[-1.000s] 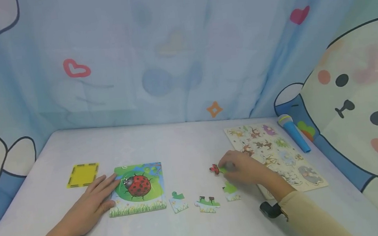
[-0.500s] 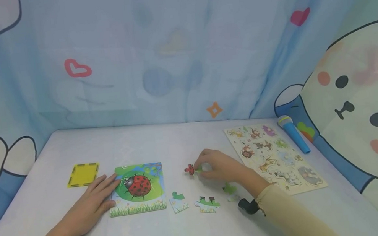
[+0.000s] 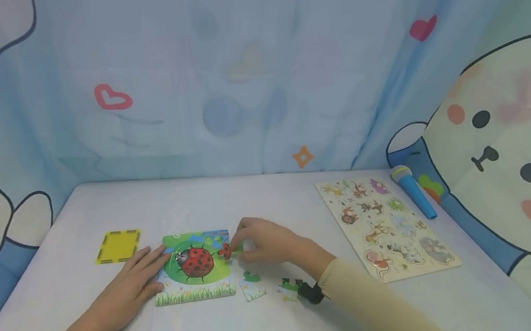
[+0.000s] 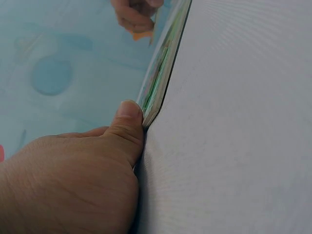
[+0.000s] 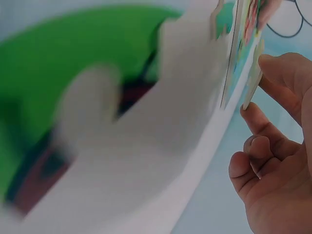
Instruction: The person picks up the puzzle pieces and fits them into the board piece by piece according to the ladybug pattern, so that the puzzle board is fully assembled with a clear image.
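My right hand (image 3: 270, 241) pinches a small puzzle piece (image 3: 225, 251) with a red and green print between thumb and finger. It holds the piece at the right edge of a square ladybug puzzle board (image 3: 193, 293), overlapping that edge in the head view. In the right wrist view the piece (image 5: 254, 78) shows edge-on between the fingertips. My left hand (image 3: 116, 297) lies with extended fingers against the board's left edge, its thumb (image 4: 127, 114) touching the board's corner in the left wrist view. Below the right hand lie a green and white puzzle piece (image 3: 252, 291) and another (image 3: 288, 291), partly covered by the wrist camera.
A yellow square frame (image 3: 118, 246) lies behind the left hand. To the right are a wooden animal puzzle board (image 3: 367, 230) and a blue toy microphone (image 3: 416, 193). A patterned curtain (image 3: 162, 63) hangs along the table's back edge.
My right hand has carried the red and green puzzle piece leftward to the ladybug board. Its forearm now hides another loose piece. The left hand stays in place.
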### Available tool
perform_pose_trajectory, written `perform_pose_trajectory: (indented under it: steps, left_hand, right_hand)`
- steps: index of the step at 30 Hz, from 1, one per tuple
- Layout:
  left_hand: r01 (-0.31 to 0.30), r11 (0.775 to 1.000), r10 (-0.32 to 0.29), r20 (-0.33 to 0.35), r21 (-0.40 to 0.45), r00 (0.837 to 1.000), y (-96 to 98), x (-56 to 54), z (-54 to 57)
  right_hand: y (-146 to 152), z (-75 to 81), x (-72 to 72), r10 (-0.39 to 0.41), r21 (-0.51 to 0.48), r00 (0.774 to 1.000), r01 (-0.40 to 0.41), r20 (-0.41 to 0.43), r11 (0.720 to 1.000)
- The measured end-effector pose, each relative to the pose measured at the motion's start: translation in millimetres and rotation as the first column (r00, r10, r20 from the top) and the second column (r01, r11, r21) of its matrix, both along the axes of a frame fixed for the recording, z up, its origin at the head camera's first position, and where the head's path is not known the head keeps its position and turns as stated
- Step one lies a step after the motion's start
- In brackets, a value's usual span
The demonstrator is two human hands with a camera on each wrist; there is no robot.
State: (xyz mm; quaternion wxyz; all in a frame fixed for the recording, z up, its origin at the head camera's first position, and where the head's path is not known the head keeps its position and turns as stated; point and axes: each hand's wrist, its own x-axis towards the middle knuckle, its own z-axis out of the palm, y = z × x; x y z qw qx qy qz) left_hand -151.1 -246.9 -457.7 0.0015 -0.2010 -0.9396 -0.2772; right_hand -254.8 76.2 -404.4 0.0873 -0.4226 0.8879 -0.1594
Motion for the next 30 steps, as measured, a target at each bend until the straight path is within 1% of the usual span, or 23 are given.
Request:
perform_pose_trajectory:
  steps: [5,10,17,21,24,25,28,30]
  left_hand:
    - [0.001,1.000,-0.002,-0.006,-0.002,1.000,-0.5,1.0,-0.6]
    - [0.005,1.000,-0.005,-0.008,-0.006,1.000,-0.3,0.5,-1.2]
    - [0.010,1.000,-0.010,-0.015,0.000,1.000,0.7,-0.8,-0.7]
    - [0.013,1.000,-0.013,-0.022,0.004,1.000,1.1,-1.2,-0.4]
    - [0.013,1.000,-0.013,-0.025,0.006,1.000,0.9,-1.4,-0.7]
    - [0.013,1.000,-0.013,-0.025,0.006,1.000,0.8,-1.3,-0.8]
    - [0.011,1.000,-0.011,-0.022,0.004,1.000,0.5,-1.3,-1.1]
    - [0.010,1.000,-0.010,-0.022,0.001,1.000,0.5,-1.5,-1.1]
  right_hand:
    - [-19.9,0.1,4.7,0.044,0.027,0.999,-0.045,0.006,0.999]
    - [-33.0,0.1,8.0,0.084,0.072,0.996,-0.083,-0.005,0.994]
    - [-39.7,-3.4,10.0,0.069,0.098,0.997,-0.065,-0.036,0.993]
    - [-41.3,-5.6,12.6,0.105,0.141,0.988,-0.089,-0.116,0.986]
    - [-41.1,-6.3,13.4,0.155,0.189,0.970,-0.119,-0.187,0.975]
    - [-40.3,-6.4,13.3,0.169,0.202,0.966,-0.129,-0.195,0.971]
    - [-35.3,-6.9,11.0,0.197,0.199,0.966,-0.163,-0.165,0.966]
    - [-29.8,-7.3,9.9,0.199,0.180,0.972,-0.174,-0.129,0.968]
